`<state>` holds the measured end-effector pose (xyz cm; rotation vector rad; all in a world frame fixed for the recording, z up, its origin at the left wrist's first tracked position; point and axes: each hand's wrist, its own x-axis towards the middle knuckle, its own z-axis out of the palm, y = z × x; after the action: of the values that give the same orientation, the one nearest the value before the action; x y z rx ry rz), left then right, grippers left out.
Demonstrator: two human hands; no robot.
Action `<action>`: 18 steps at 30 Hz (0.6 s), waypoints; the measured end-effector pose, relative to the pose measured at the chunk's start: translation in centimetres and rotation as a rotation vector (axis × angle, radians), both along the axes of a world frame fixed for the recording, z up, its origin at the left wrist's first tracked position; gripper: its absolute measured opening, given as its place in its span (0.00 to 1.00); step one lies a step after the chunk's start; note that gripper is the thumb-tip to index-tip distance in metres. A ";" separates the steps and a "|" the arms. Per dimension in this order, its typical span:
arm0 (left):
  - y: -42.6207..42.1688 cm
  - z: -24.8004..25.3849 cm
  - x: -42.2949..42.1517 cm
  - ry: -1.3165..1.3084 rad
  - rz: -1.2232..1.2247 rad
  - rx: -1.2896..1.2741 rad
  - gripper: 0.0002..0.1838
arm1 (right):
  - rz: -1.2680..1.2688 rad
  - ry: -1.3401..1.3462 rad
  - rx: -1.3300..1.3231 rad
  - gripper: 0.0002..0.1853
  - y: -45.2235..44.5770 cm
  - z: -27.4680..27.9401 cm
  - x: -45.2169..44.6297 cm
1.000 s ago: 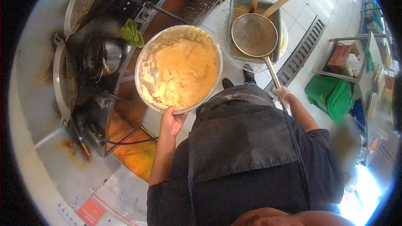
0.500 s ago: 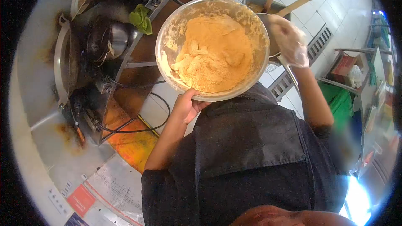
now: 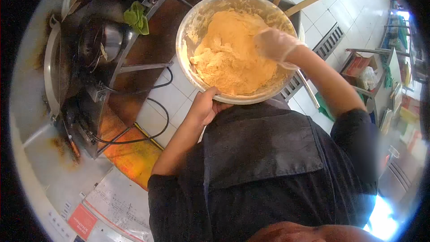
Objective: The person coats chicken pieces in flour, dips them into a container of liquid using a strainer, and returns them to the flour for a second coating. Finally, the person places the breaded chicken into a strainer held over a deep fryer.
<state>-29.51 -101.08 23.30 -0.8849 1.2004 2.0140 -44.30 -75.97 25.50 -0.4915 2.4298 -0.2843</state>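
A large metal bowl (image 3: 184, 58) holds a mass of soft orange-yellow dough (image 3: 228, 58), with smears on its inner wall. My left hand (image 3: 207, 106) grips the near rim of the bowl from below, thumb over the edge. My right hand (image 3: 278, 47), in a clear plastic glove, is inside the bowl at the right side of the dough, blurred by motion. Its fingers cannot be made out. Behind the bowl, a metal strainer handle (image 3: 308, 90) shows below my right forearm.
Two wooden handles (image 3: 304, 4) rise from a grey tub (image 3: 295, 18) beyond the bowl. To the left are a stove with a dark pan (image 3: 112, 40), green leaves (image 3: 136, 17) and a black hose (image 3: 168, 121). A floor drain (image 3: 329, 40) and a green bin (image 3: 323, 106) lie right.
My right hand has let go of the strainer handle and moved left into the bowl. My left hand has raised the bowl and brought it rightward.
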 end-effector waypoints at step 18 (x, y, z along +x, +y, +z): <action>5.3 -2.3 -1.9 0.019 0.330 -0.145 0.24 | -0.203 0.289 -0.045 0.14 21.7 -20.2 -13.4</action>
<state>-31.43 -95.80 20.97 -1.2051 1.2921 2.2153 -57.72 -54.24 5.33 -0.3226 2.7667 -0.3761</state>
